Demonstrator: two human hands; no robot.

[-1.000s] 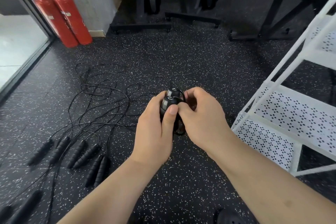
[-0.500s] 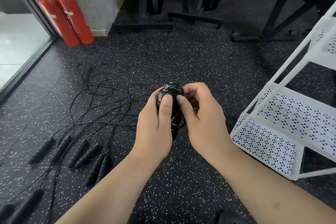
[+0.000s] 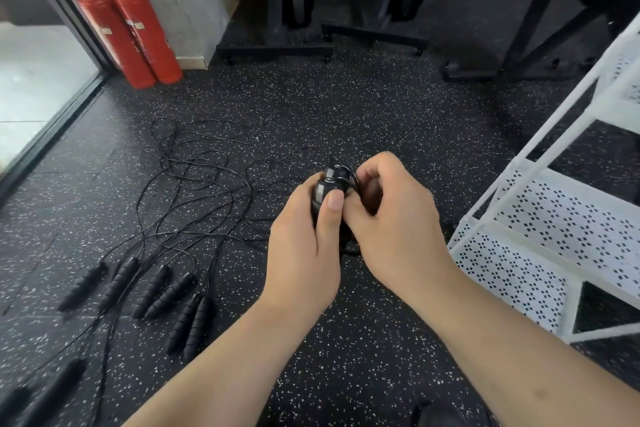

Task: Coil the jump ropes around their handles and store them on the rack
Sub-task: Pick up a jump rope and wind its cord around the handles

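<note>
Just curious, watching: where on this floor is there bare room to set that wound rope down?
Bare floor lies ahead, between the loose cords and the black machine bases, and nearer, between the person's forearms. The shelves of the white rack look bare where visible. The left is crowded: cords and handles cover it.

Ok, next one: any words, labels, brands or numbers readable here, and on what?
No text can be read in this frame.
Small pale labels on the extinguishers: too blurred to read.
Print on the held handles: none visible.
Print on the rack: none visible.
</note>
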